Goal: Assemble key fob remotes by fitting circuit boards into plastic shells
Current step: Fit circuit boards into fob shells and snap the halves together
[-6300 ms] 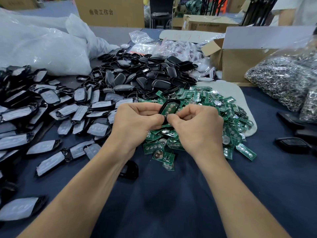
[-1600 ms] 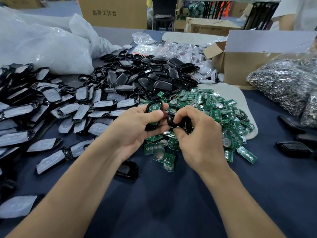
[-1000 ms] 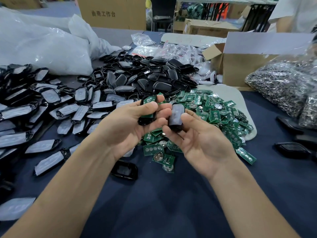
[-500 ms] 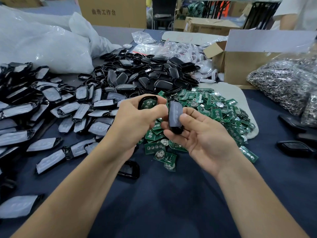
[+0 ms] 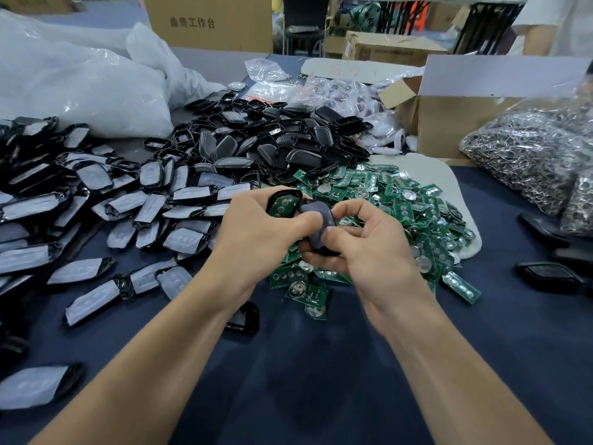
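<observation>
My left hand [image 5: 260, 232] grips a black shell half with a green circuit board seated in it [image 5: 284, 204], tilted up toward me. My right hand [image 5: 362, 248] holds a second black shell cover [image 5: 321, 224] between thumb and curled fingers, its upper end touching the first half. Both hands hover over a heap of green circuit boards [image 5: 401, 213] with round silver cells. Behind it lies a pile of empty black shells [image 5: 272, 146].
Film-wrapped shell parts [image 5: 96, 203] spread over the left of the dark blue table [image 5: 321, 364]. One black shell [image 5: 244, 317] lies under my left forearm. Finished black fobs [image 5: 545, 276] sit at right, below a bag of metal rings [image 5: 529, 155]. A cardboard box [image 5: 455, 123] and white bags [image 5: 80, 85] stand behind.
My right hand has turned the cover over and brought it against the board-filled half in my left hand. Earlier the two pieces were held apart, side by side.
</observation>
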### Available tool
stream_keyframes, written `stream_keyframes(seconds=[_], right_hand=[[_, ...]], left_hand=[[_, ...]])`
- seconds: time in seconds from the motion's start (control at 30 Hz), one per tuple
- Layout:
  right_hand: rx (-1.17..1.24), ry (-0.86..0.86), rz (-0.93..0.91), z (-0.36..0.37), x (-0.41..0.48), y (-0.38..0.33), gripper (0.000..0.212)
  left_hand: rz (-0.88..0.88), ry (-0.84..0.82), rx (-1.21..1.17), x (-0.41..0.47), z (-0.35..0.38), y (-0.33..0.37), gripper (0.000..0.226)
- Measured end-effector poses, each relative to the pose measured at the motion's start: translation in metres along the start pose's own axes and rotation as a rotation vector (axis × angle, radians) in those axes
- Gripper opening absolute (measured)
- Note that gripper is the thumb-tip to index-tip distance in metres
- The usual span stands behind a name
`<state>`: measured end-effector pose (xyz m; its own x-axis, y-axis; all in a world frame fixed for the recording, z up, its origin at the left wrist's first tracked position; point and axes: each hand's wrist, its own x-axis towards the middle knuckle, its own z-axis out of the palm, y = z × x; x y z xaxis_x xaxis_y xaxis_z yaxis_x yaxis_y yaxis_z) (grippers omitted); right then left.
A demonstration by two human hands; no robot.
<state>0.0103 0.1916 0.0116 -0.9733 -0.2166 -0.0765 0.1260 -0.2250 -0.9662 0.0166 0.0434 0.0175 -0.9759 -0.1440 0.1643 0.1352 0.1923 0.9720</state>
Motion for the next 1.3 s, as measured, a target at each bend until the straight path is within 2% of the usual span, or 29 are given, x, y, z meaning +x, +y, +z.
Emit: stream_keyframes(seconds=[0.13, 0.2, 0.27, 0.33, 0.5, 0.6, 0.63, 0.67, 0.7, 0.77, 0.83, 0.9, 1.13, 1.2, 1.3], right_hand=[[-0.016, -0.003, -0.008, 0.000, -0.001, 0.000, 0.023], [0.121, -0.066, 0.076, -0.003, 0.000, -0.002, 0.021], [0.273, -0.185, 0.184, -0.008, 0.001, -0.007, 0.008], [0.343, -0.276, 0.261, -0.015, 0.000, -0.012, 0.040], [0.418, -0.376, 0.322, -0.022, 0.001, -0.011, 0.041], [0.523, -0.392, 0.349, -0.022, 0.002, -0.009, 0.059], [0.560, -0.387, 0.357, -0.021, 0.002, -0.009, 0.064], [0.598, -0.382, 0.367, -0.020, 0.002, -0.008, 0.063], [0.631, -0.376, 0.371, -0.020, 0.003, -0.008, 0.057], [0.675, -0.350, 0.371, -0.021, 0.003, -0.008, 0.045], [0.711, -0.311, 0.355, -0.021, 0.004, -0.007, 0.041], [0.713, -0.273, 0.329, -0.021, 0.005, -0.006, 0.041], [0.582, -0.169, 0.302, -0.019, 0.007, -0.005, 0.074], [0.568, -0.179, 0.286, -0.018, 0.007, -0.004, 0.069], [0.536, -0.189, 0.259, -0.018, 0.007, -0.004, 0.047]], left_hand=[[0.011, -0.016, 0.007, 0.001, 0.001, -0.002, 0.030], [-0.009, -0.018, -0.043, 0.003, 0.000, -0.004, 0.025], [-0.053, -0.048, -0.142, 0.005, -0.003, -0.005, 0.008], [-0.082, -0.109, -0.208, 0.006, -0.008, -0.004, 0.010], [-0.101, -0.149, -0.192, 0.006, -0.011, -0.004, 0.014], [-0.077, -0.143, -0.195, 0.004, -0.008, -0.003, 0.025], [-0.081, -0.130, -0.206, 0.003, -0.007, -0.003, 0.022], [-0.100, -0.115, -0.231, 0.003, -0.007, -0.001, 0.010], [-0.133, -0.091, -0.256, 0.003, -0.006, 0.000, 0.012], [-0.232, -0.033, -0.359, 0.005, -0.007, 0.001, 0.040], [-0.313, 0.023, -0.543, 0.007, -0.009, 0.004, 0.033], [-0.344, 0.066, -0.617, 0.007, -0.008, 0.005, 0.028], [-0.296, 0.055, -0.342, 0.003, -0.005, 0.003, 0.019], [-0.289, 0.051, -0.316, 0.003, -0.007, 0.004, 0.017], [-0.301, 0.113, -0.227, 0.002, -0.008, 0.005, 0.010]])
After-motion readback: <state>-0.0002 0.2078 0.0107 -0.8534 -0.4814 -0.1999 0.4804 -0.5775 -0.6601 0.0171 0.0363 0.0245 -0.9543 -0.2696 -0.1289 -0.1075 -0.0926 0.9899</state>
